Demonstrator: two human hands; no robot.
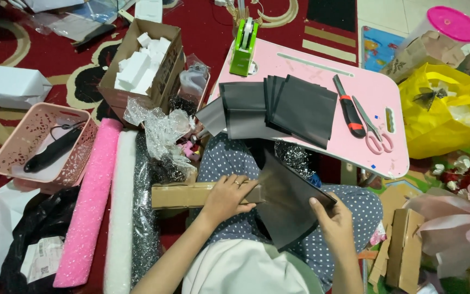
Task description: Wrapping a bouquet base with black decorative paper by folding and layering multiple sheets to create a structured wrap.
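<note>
My left hand (227,196) grips a long brown cardboard box (183,195) lying across my lap. My right hand (334,216) holds the lower right edge of a dark translucent sheet (286,204) that comes out of the box's end. Both rest over my dotted trousers (235,159). Ahead on a small pink table (371,87) lies a stack of similar dark sheets (295,109).
On the pink table: a green tape dispenser (244,49), a utility knife (348,111) and pink scissors (373,130). Left: a cardboard box of white blocks (142,62), a pink basket (39,144), pink and white rolls (91,201). Right: a yellow bag (441,109), cardboard pieces (403,247).
</note>
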